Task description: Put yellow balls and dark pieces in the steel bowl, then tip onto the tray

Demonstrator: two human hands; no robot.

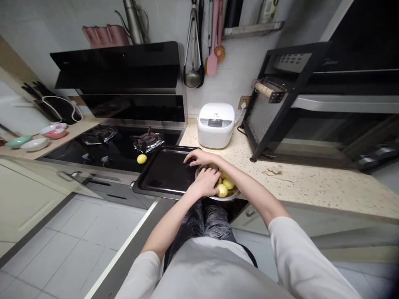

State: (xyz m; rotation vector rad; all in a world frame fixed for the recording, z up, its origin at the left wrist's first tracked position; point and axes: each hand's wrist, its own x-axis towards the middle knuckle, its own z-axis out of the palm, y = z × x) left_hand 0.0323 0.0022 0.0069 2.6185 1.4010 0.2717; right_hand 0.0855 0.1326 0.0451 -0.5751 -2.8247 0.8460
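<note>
- Left hand (205, 182) in the bowl (226, 199) at the worktop's (305, 182) front edge, fingers on round yellow pieces (222, 190); we can't tell its grip.
- Right hand (201, 157) just beyond, fingers curved at a dark object (189, 161); clamped or not, we can't tell.
- Black tray (168, 172) left of bowl.
- Lone yellow piece (141, 159) near stove's (120, 153) front edge.

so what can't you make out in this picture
Head view, all:
Yellow items in the bowl: full count hidden by the left hand and right forearm.
Dark object at the right hand: partly covered by it, identity unclear.
Rice cooker display: digits too small.
Kettle: top cut off by upper edge.
</note>
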